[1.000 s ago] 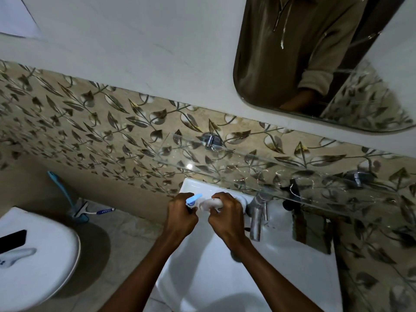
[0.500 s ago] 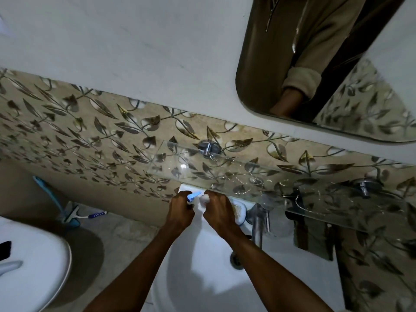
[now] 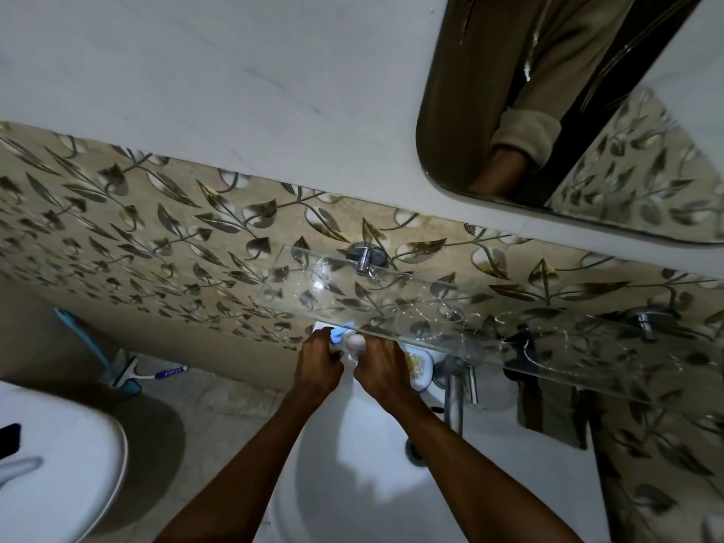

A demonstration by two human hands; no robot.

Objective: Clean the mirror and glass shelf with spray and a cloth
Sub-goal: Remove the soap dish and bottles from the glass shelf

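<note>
both hands work at the back rim of the washbasin, just under the glass shelf. the left hand curls round a small blue-capped bottle; the right hand grips a white bottle. both look light, probably slick plastic, best held round the body. the shelf is stiff and fragile.

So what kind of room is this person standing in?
Most likely a small home bathroom: a white washbasin with a tap, a wall mirror above a glass shelf, and a toilet to one side.
</note>
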